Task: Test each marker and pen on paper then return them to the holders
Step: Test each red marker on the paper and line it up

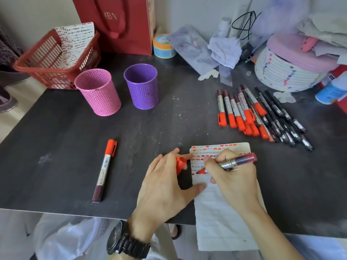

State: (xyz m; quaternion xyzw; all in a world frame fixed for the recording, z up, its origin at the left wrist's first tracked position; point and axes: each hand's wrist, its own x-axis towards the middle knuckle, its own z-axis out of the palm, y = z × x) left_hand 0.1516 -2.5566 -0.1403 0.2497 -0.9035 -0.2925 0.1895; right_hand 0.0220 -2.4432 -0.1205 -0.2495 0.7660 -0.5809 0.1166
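Markers everywhere on this dark table, and one of them is in play right now: the right hand has its fingers curled around an uncapped red marker, barrel angled up to the right, the red tip down on the lined paper just below rows of orange-red test dashes near the top of the sheet. Over on the other side, the left hand pinches the orange cap between its fingers while the thumb presses the left edge of the paper; a black watch sits on that wrist. The sheet's lower end hangs past the table's near edge. Left of the hands, a capped marker lies alone on the table, orange cap pointing away. Far right, a pile of orange-capped markers lies fanned out, with a bunch of black pens touching its right side. Toward the back stand two perforated holders, the pink holder and the purple holder, upright and just beside each other, well apart from the pile. Behind them, a red basket, a red bag, and a white woven basket on the right.
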